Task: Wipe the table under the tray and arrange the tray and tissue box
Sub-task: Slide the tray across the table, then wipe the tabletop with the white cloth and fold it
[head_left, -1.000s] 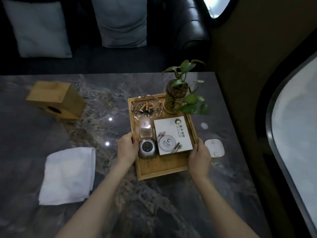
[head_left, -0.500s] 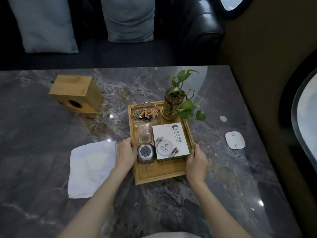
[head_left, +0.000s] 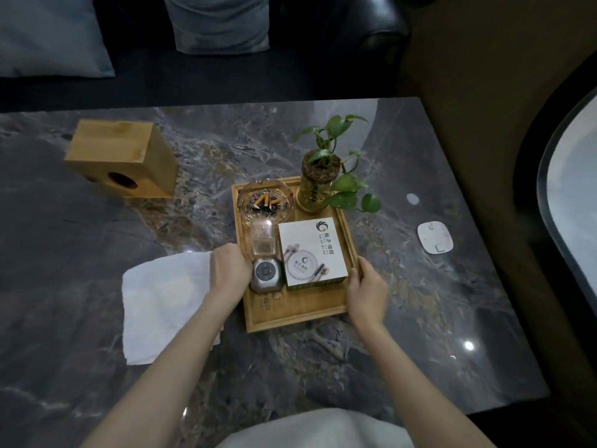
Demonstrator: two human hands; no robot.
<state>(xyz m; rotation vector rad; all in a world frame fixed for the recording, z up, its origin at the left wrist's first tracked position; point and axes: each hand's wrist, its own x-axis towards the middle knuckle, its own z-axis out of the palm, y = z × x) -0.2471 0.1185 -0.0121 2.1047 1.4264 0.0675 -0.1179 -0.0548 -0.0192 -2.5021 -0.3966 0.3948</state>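
Note:
A wooden tray (head_left: 300,313) sits on the dark marble table (head_left: 420,318), carrying a glass ashtray (head_left: 264,203) with butts, a potted plant (head_left: 319,182), a white card box (head_left: 311,252), a small clear jar and a silver round device (head_left: 267,274). My left hand (head_left: 230,270) grips the tray's left rim. On the right rim my right hand (head_left: 368,287) holds on as well. A white cloth (head_left: 161,299) lies flat just left of the tray, partly under my left forearm. The wooden tissue box (head_left: 122,156) lies at the far left with its round hole facing me.
A white square pad (head_left: 434,237) lies on the table right of the tray, near a small white spot. A dark sofa with pale cushions (head_left: 219,24) runs behind the table's far edge. A wall and a curved window stand to the right.
The tray, held in both hands, has moved left, away from the white pad and up against the cloth. My view has shifted with it.

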